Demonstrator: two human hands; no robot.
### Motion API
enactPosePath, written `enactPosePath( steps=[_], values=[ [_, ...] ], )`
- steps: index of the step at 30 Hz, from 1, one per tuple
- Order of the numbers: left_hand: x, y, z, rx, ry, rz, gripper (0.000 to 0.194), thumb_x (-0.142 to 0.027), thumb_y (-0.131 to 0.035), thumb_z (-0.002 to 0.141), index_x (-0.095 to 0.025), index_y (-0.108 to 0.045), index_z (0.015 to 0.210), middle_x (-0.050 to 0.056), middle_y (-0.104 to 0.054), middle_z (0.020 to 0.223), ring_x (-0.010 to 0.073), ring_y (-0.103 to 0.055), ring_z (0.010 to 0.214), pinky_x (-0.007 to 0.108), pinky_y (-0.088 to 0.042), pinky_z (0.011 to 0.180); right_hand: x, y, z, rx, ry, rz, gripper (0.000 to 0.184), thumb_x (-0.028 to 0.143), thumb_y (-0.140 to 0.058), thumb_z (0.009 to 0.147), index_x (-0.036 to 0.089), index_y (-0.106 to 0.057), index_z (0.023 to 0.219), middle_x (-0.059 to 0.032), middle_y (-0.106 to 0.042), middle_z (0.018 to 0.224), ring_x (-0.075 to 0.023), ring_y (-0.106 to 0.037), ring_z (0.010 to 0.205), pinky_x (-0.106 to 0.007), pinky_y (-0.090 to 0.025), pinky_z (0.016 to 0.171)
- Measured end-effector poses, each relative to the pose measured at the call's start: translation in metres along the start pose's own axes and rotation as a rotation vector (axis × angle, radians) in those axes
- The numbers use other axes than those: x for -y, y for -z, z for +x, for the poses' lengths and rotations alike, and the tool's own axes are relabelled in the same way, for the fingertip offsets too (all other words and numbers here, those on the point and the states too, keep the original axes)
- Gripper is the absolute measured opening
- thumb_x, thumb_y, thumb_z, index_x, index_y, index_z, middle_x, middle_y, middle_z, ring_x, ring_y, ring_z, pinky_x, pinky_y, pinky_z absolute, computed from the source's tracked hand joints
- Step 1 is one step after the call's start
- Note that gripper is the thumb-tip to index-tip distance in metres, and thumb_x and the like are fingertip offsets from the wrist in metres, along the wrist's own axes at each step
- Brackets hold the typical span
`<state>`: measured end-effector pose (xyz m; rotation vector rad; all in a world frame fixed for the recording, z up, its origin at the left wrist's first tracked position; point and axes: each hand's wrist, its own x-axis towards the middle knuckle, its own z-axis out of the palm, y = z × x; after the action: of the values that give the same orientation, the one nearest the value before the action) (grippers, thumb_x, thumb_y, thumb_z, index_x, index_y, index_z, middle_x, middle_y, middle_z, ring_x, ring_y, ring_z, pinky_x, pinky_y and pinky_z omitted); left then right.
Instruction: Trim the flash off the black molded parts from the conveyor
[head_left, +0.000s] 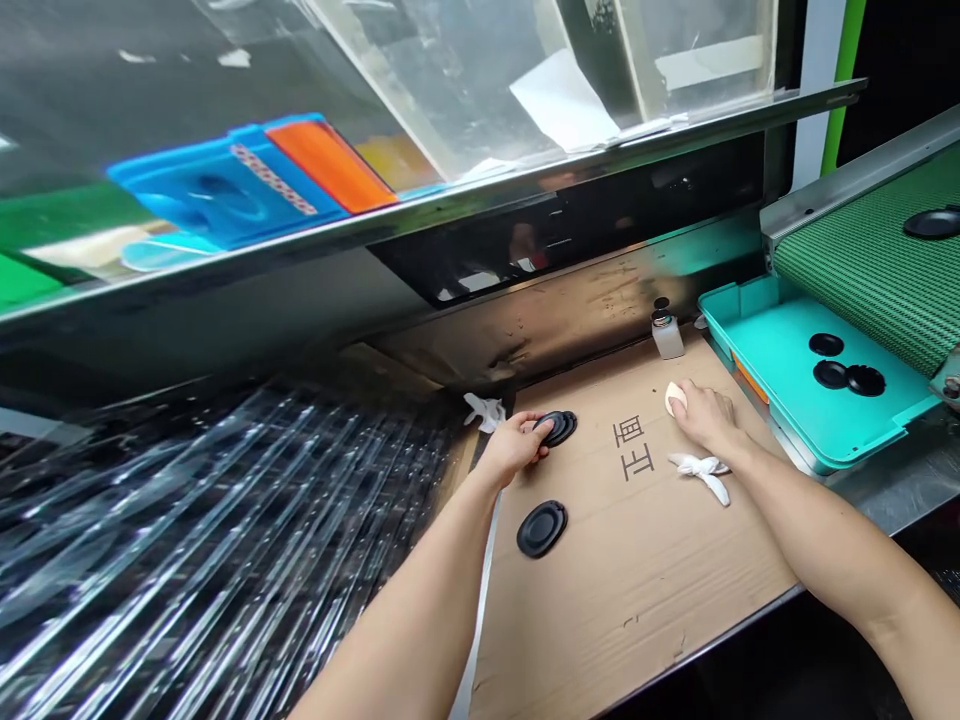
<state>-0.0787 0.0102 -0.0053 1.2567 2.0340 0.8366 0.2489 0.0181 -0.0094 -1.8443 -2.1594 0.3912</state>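
My left hand (517,448) is closed on black round plastic caps (556,428) that appear stacked, at the left edge of a cardboard sheet (600,600). Nearer to me, another black round plastic part (541,528) lies flat on the cardboard. My right hand (705,415) pinches a small cream-coloured pad (674,399) over the right side of the sheet. Just below that hand lies a crumpled white cloth strip (701,468). Behind it stands a small whitish bottle with a black top (667,335).
A teal tray (795,385) with several black caps stands at right, under the end of a green conveyor belt (855,255). Clear plastic trays (225,530) fill the left. A metal ledge crosses behind, with a blue-and-orange box (255,185). Another white scrap (486,411) lies by my left hand.
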Motion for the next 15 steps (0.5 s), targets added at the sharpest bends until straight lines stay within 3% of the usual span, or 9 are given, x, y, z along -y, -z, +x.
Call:
enactPosePath(
  steps=[3, 5, 8, 11, 15],
  values=[
    [-0.007, 0.000, 0.006, 0.010, -0.036, 0.139, 0.048, -0.047, -0.067, 0.080, -0.015, -0.063, 0.116, 0.005, -0.067, 0.078, 0.0215, -0.067, 0.065, 0.030, -0.049, 0.058, -0.001, -0.002, 0.001, -0.005, 0.012, 0.002, 0.035, 0.045, -0.039, 0.105, 0.024, -0.054, 0.129, -0.0111, -0.075, 0.110, -0.0282, -0.072, 0.102, -0.036, -0.049, 0.084],
    [-0.013, 0.003, 0.011, -0.012, -0.100, 0.351, 0.058, -0.055, -0.068, 0.078, -0.014, -0.067, 0.118, 0.014, -0.073, 0.098, 0.0315, -0.072, 0.093, 0.038, -0.056, 0.078, -0.001, -0.003, 0.001, -0.007, 0.015, 0.004, 0.034, 0.045, -0.038, 0.105, 0.024, -0.055, 0.127, -0.0109, -0.075, 0.107, -0.0280, -0.072, 0.101, -0.036, -0.049, 0.083],
    [-0.020, 0.006, 0.015, 0.000, -0.226, 0.611, 0.083, -0.065, -0.073, 0.070, -0.011, -0.065, 0.133, 0.024, -0.063, 0.136, 0.0411, -0.059, 0.130, 0.046, -0.049, 0.104, -0.001, -0.003, 0.001, 0.008, 0.012, 0.009, 0.034, 0.045, -0.038, 0.105, 0.024, -0.055, 0.125, -0.0116, -0.075, 0.107, -0.0283, -0.072, 0.101, -0.037, -0.049, 0.084],
    [-0.025, 0.004, 0.018, 0.140, -0.286, 0.660, 0.089, -0.059, -0.078, 0.063, -0.012, -0.064, 0.137, 0.021, -0.065, 0.138, 0.0386, -0.062, 0.128, 0.042, -0.050, 0.106, 0.000, -0.002, 0.000, 0.006, 0.014, 0.014, 0.033, 0.045, -0.038, 0.105, 0.024, -0.055, 0.124, -0.0117, -0.076, 0.107, -0.0286, -0.072, 0.100, -0.037, -0.049, 0.083],
    [-0.030, 0.000, 0.021, 0.235, -0.322, 0.621, 0.066, -0.048, -0.073, 0.066, -0.015, -0.072, 0.123, 0.014, -0.074, 0.123, 0.0335, -0.070, 0.111, 0.039, -0.053, 0.100, 0.000, -0.002, -0.001, -0.001, 0.013, 0.025, 0.033, 0.044, -0.039, 0.105, 0.024, -0.055, 0.124, -0.0109, -0.076, 0.107, -0.0276, -0.073, 0.100, -0.035, -0.050, 0.083]
  ],
)
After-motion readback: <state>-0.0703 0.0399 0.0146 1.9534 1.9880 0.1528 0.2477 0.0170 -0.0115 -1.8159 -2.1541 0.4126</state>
